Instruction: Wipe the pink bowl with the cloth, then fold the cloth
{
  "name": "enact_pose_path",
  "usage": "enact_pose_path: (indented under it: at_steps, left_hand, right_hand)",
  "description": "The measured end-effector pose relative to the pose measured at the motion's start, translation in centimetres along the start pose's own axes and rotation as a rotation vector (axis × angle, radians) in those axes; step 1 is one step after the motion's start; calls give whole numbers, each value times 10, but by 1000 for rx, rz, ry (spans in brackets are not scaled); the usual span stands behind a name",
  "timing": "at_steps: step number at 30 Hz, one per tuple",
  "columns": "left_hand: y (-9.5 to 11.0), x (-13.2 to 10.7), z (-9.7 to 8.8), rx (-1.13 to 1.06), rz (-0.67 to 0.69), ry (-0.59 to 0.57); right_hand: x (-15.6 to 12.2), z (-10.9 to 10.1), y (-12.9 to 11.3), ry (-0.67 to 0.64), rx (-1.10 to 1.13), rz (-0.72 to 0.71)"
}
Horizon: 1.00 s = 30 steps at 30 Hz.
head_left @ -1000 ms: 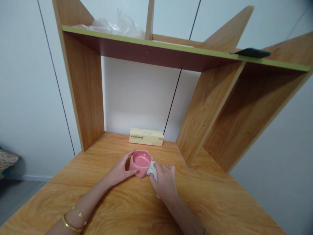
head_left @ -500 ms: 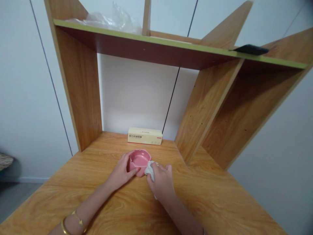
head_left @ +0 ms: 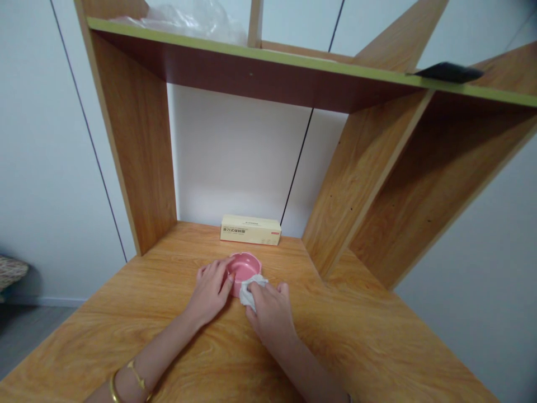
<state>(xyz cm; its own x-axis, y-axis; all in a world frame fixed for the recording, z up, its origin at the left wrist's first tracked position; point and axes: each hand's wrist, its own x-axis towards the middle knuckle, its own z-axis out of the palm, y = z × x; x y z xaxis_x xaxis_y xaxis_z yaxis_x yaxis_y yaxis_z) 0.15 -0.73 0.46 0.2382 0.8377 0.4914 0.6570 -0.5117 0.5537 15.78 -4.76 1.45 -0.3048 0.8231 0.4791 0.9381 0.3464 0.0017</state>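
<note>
A small pink bowl-like dish (head_left: 243,267), perhaps an ashtray, stands on the wooden desk (head_left: 201,364). My left hand (head_left: 212,291) grips its left side, with the fingers at the far left rim and the thumb at the near left. In my right hand (head_left: 271,308) is a crumpled white cloth or tissue (head_left: 250,290), pinched between the fingers and pressed to the dish's near right side. The cloth hides part of the dish's front wall.
Behind the dish a long cream box (head_left: 250,230) of cling film lies near the back of the desk. A shelf (head_left: 210,50) spans above, bearing a clear plastic bag (head_left: 197,22) and a flat black object (head_left: 451,71). Wooden uprights (head_left: 369,173) flank the desk space.
My right hand has moved the cloth leftward, from the dish's right side onto its near front. The left hand has shifted its hold slightly, its thumb now nearer the left rim.
</note>
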Motion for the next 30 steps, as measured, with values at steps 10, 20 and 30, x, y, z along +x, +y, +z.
enact_pose_path:
  at_steps: [10,20,30]
  left_hand:
    - [-8,3,9,-164,1,18]
    - [-8,1,11,-115,-38,5]
    - [-9,0,12,-111,-14,2]
  right_hand:
    - [-1,0,-6,31,34,20]
    - [-2,0,-4,24,20,52]
    - [4,-9,8,10,-27,112]
